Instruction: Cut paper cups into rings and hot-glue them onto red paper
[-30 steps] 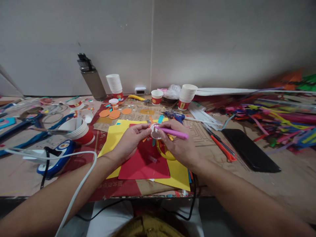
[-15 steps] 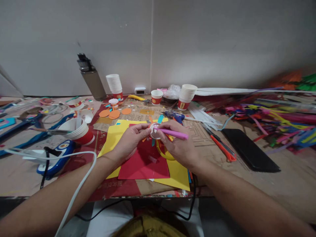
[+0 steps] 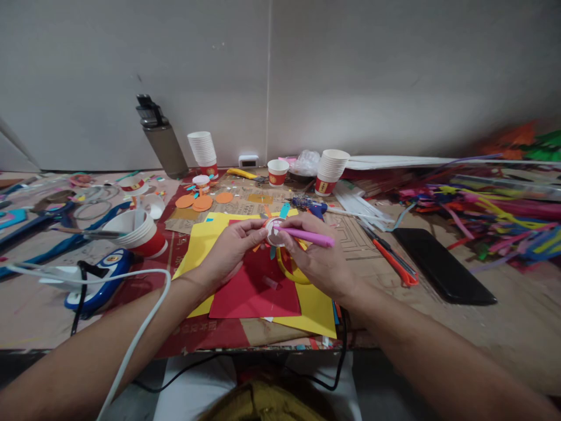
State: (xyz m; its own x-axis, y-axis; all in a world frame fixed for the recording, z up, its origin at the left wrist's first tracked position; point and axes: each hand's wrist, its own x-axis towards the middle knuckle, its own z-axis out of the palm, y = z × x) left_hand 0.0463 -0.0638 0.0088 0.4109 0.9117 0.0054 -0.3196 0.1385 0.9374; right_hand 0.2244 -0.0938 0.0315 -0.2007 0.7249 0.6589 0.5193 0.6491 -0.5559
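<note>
White paper disc [image 3: 275, 233], coloured strips [image 3: 285, 210] already round its rim, between both hands: left hand [image 3: 232, 250] pinches its edge, right hand [image 3: 319, 262] grips a pink stick [image 3: 309, 237] at its centre, apparently not yet fixed.

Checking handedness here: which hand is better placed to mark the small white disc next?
Right, probably. The right hand grips the pink pen with its tip on the white disc, while the left hand pinches the disc's edge, steadying it.
</note>
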